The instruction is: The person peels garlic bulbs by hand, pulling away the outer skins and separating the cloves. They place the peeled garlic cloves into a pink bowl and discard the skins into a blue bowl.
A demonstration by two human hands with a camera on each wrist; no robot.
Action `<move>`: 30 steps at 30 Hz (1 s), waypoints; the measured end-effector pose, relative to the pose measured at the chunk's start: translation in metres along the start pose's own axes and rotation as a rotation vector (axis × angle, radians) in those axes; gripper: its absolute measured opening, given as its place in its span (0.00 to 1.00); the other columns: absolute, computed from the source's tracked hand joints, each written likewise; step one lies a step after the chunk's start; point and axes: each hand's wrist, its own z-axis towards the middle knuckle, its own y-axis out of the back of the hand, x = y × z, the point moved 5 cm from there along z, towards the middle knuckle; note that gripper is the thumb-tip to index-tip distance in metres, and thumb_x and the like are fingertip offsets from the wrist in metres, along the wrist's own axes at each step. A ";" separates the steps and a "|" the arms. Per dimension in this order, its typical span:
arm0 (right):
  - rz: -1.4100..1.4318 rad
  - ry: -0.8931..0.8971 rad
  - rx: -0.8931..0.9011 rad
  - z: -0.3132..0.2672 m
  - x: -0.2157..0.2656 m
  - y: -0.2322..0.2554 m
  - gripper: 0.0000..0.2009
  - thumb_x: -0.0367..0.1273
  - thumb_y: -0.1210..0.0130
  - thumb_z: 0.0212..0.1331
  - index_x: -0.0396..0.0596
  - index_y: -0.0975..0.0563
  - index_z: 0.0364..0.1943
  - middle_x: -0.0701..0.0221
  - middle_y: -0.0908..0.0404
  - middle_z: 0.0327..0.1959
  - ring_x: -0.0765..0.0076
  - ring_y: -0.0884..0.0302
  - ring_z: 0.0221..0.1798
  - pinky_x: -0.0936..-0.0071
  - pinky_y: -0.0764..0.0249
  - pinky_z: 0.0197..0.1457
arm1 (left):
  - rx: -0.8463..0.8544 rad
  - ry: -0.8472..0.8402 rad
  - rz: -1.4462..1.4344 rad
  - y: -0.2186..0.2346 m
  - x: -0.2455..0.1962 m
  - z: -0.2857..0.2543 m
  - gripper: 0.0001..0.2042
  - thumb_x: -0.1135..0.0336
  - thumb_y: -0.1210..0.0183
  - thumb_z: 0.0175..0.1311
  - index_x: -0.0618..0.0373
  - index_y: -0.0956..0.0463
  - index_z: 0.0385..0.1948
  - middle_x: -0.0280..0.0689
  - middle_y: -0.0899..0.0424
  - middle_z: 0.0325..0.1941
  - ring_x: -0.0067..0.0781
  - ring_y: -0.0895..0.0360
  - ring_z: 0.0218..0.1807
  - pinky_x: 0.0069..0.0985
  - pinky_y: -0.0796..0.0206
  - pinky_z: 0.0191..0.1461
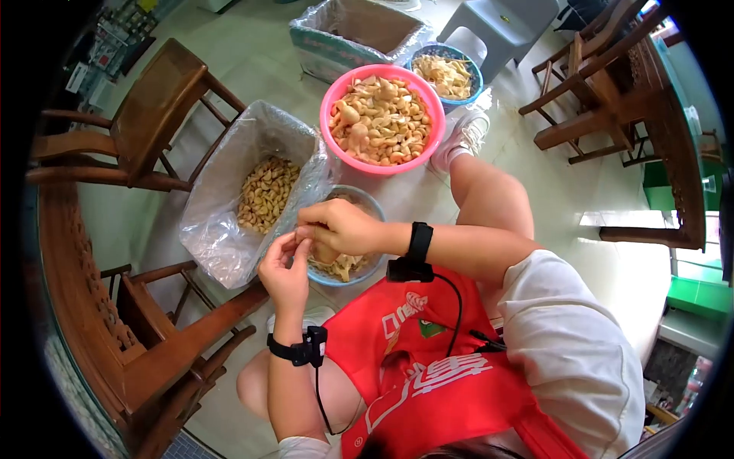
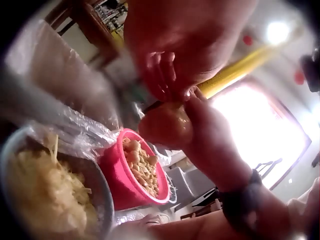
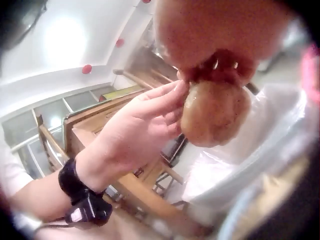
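A moist, brownish, lobed garlic bulb (image 3: 215,115) is between my two hands. My right hand (image 1: 350,228) grips it from above with curled fingers. Thumb and fingertips of my left hand (image 1: 284,269) pinch at the bulb's upper edge, right against the right fingertips. In the left wrist view, the bulb (image 2: 166,125) hangs below the meeting fingertips. Under the hands stands a light-blue bowl (image 1: 376,269) with pale peelings, partly covered by the hands. To its left, a plastic-lined box (image 1: 222,168) holds a heap of loose cloves.
Beyond the bowl, a pink basin (image 1: 437,126) is full of cloves and bulbs. Behind it are a blue basin (image 1: 478,80) of peelings, another lined box (image 1: 306,57) and a grey stool (image 1: 497,30). Wooden chairs (image 1: 153,107) stand to the left, with more wooden furniture at right.
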 end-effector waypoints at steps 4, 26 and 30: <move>0.157 -0.184 0.071 0.001 0.002 -0.003 0.10 0.32 0.49 0.63 0.39 0.30 0.29 0.56 0.25 0.23 0.55 0.25 0.27 0.65 0.31 0.32 | -0.032 -0.024 0.019 0.001 -0.006 -0.004 0.04 0.77 0.41 0.61 0.66 0.25 0.35 0.34 0.20 0.34 0.20 0.23 0.37 0.18 0.30 0.44; -0.539 -0.433 -0.006 0.008 -0.048 0.029 0.14 0.38 0.39 0.51 0.41 0.20 0.37 0.56 0.19 0.30 0.51 0.20 0.31 0.60 0.25 0.41 | -0.169 -0.122 0.013 0.036 -0.014 0.009 0.04 0.77 0.42 0.61 0.66 0.24 0.35 0.35 0.19 0.34 0.23 0.22 0.38 0.21 0.30 0.44; -0.320 -0.234 -0.033 0.022 -0.018 0.023 0.15 0.36 0.39 0.52 0.43 0.21 0.41 0.59 0.20 0.36 0.53 0.21 0.37 0.63 0.26 0.46 | -0.149 -0.104 0.085 0.036 -0.012 0.009 0.04 0.78 0.41 0.57 0.65 0.23 0.33 0.37 0.18 0.33 0.27 0.20 0.37 0.22 0.29 0.44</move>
